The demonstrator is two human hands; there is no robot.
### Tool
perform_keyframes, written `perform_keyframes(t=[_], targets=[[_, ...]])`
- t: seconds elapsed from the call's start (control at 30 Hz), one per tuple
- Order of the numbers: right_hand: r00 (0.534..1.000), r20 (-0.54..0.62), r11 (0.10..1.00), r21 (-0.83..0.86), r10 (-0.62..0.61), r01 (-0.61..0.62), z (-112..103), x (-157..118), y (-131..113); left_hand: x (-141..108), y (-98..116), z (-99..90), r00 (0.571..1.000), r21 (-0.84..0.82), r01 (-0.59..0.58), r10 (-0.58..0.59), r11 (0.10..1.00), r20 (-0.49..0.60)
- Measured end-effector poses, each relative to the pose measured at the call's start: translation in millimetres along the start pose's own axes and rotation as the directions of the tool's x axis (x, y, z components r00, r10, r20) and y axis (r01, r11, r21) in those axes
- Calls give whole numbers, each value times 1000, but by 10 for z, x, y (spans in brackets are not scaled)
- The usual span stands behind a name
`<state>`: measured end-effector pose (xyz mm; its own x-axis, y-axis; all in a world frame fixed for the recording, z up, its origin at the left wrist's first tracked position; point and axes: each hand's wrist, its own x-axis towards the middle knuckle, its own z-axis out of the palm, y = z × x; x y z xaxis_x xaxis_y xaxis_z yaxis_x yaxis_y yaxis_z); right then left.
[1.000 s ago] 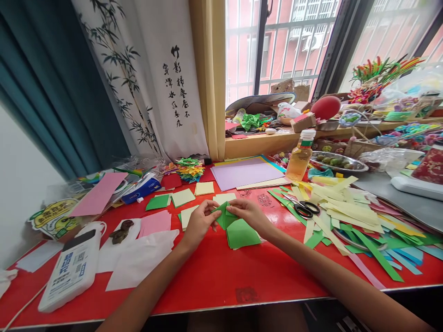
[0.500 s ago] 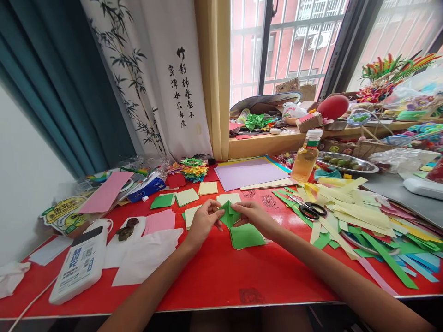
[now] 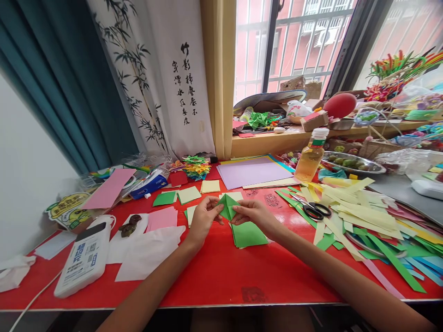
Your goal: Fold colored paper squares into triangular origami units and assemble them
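A small folded piece of green paper is held up between my two hands, with creases running to a point at its top. My left hand pinches its left edge between thumb and fingers. On the right edge, my right hand grips it the same way. Just below lies a stack of green paper squares on the red table. Pale yellow squares and pink squares lie to the left, beyond my left forearm.
Black-handled scissors rest among yellow and green paper strips on the right. A drink bottle stands behind them. Large lilac sheets lie at the back. At left are a white power bank-like device and tissues.
The fold in the green paper looks flatter and more symmetric, with its right-hand flap now lying differently. Both hands keep hold of it. The whole view has shifted slightly.
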<state>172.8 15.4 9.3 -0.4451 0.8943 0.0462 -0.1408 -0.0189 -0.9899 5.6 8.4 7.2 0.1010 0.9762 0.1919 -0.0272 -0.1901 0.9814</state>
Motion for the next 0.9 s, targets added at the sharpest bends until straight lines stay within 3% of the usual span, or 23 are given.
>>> perform_keyframes(t=[0.2,0.5,0.73,0.9], targets=[[993,-118,1000,20,-18,20,10,15,48,-5,-1,17,996,-21,40,-38,999,83],[996,-78,967,251,-33,52,-45,24,106,-29,21,13,991,-107,110,-100,988,93],[994,-80,980,182,-71,84,9,-5,59,-48,36,23,996,-116,59,-50,992,76],[989,-106,987,115,-103,115,16,-1,33,-49,62,37,995,-36,11,-7,999,97]])
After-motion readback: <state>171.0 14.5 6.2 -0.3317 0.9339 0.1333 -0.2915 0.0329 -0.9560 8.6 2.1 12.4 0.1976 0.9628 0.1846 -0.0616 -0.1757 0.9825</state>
